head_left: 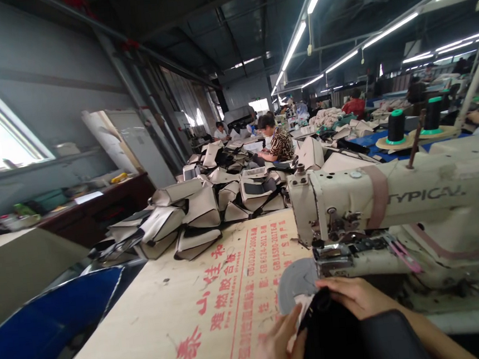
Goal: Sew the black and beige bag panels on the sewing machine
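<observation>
My left hand [281, 343] grips the near left edge of a black fabric piece [331, 333], with a little pale material showing by the fingers. My right hand [356, 295] holds the same piece at its upper right edge, fingers closed over it. A smooth dark flap [389, 337] lies against my right forearm. Just beyond the fingertips is a grey round plate [292, 281], beside the free arm of a cream sewing machine [341, 193]. The fabric is close to the machine's needle area, but whether it lies under the presser foot cannot be seen.
A plywood table [182, 296] with red print extends to the left. Behind it rises a heap of beige and black sewn pieces [200, 205]. A blue-lined bin [59, 324] stands at left. Thread cones [396, 126] sit behind the machine. Co-workers [280, 142] sit farther back.
</observation>
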Demonstrator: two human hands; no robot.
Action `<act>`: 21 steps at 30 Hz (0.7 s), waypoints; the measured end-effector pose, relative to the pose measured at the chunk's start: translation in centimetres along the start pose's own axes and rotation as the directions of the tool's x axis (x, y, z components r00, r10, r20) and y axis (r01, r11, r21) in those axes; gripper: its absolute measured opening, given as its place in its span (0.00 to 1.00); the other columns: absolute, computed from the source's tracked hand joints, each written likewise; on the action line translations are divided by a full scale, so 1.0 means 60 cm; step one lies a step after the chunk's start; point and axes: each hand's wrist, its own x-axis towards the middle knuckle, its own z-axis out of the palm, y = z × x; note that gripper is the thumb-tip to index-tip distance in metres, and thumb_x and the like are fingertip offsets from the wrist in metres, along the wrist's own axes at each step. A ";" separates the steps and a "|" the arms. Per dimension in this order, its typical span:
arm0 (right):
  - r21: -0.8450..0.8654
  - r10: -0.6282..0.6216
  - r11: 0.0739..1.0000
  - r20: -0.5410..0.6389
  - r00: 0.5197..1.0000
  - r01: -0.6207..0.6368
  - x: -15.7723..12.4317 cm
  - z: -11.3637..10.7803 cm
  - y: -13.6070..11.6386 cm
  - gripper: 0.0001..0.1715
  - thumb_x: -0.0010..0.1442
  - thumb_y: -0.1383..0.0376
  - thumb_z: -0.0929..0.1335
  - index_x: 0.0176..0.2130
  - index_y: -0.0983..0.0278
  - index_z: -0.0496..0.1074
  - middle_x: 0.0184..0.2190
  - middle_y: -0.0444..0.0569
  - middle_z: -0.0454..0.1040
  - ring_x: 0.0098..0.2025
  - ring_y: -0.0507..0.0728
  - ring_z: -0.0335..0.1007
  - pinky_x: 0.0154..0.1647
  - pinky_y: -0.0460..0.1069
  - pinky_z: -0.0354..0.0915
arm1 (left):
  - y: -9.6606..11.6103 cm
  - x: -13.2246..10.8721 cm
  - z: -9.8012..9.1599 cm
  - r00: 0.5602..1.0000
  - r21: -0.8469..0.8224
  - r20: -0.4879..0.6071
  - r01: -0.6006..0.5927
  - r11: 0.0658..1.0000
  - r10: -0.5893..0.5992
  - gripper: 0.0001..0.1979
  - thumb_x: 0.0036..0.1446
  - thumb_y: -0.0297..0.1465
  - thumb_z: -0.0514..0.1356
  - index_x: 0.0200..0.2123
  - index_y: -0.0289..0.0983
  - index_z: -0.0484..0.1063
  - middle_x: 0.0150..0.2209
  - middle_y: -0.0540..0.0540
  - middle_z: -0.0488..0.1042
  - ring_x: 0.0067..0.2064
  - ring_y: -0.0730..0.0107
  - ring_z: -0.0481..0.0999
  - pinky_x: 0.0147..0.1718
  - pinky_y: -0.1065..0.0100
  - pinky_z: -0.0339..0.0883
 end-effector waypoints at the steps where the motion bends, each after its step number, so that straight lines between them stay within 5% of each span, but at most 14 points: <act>1: -0.002 -0.001 1.000 -0.010 1.000 0.001 0.004 0.003 0.003 0.20 0.64 0.67 0.56 0.52 0.71 0.65 0.50 0.56 0.67 0.53 0.55 0.62 0.55 0.49 0.59 | 0.008 0.017 0.001 1.000 0.019 0.018 -0.013 1.000 0.012 0.19 0.54 0.31 0.56 0.50 0.43 0.68 0.43 0.47 0.76 0.38 0.68 0.77 0.36 0.73 0.71; 5: -0.080 -0.033 0.996 -0.094 0.995 0.026 -0.003 0.011 0.006 0.18 0.64 0.67 0.59 0.52 0.66 0.65 0.50 0.55 0.66 0.52 0.55 0.62 0.53 0.49 0.61 | 0.028 0.067 -0.010 0.981 0.108 0.145 -0.148 0.983 0.132 0.17 0.54 0.28 0.55 0.48 0.41 0.69 0.40 0.47 0.76 0.39 0.66 0.76 0.38 0.70 0.71; 11: -0.095 -0.151 0.985 -0.087 0.985 0.143 -0.009 0.002 0.000 0.14 0.62 0.67 0.63 0.49 0.63 0.66 0.42 0.49 0.71 0.44 0.54 0.63 0.47 0.48 0.61 | 0.000 0.077 -0.036 0.867 0.008 0.311 -0.413 0.911 0.390 0.17 0.60 0.25 0.49 0.50 0.42 0.65 0.44 0.48 0.74 0.43 0.72 0.74 0.43 0.76 0.67; 16: -0.054 -0.109 0.993 -0.035 0.993 0.107 -0.013 0.010 -0.009 0.09 0.64 0.66 0.60 0.42 0.64 0.67 0.33 0.48 0.71 0.36 0.53 0.62 0.38 0.48 0.60 | -0.015 0.064 -0.019 0.886 -0.047 0.194 -0.421 0.906 0.422 0.12 0.58 0.31 0.56 0.46 0.43 0.68 0.41 0.49 0.74 0.41 0.73 0.74 0.40 0.76 0.68; 21: 0.002 0.028 1.000 -0.046 0.999 -0.028 -0.017 0.015 -0.009 0.11 0.64 0.64 0.59 0.36 0.65 0.68 0.29 0.49 0.69 0.34 0.54 0.62 0.34 0.48 0.58 | -0.013 0.056 0.023 0.934 -0.147 -0.105 -0.354 0.923 0.341 0.11 0.55 0.24 0.57 0.42 0.41 0.64 0.37 0.51 0.74 0.39 0.74 0.74 0.40 0.75 0.68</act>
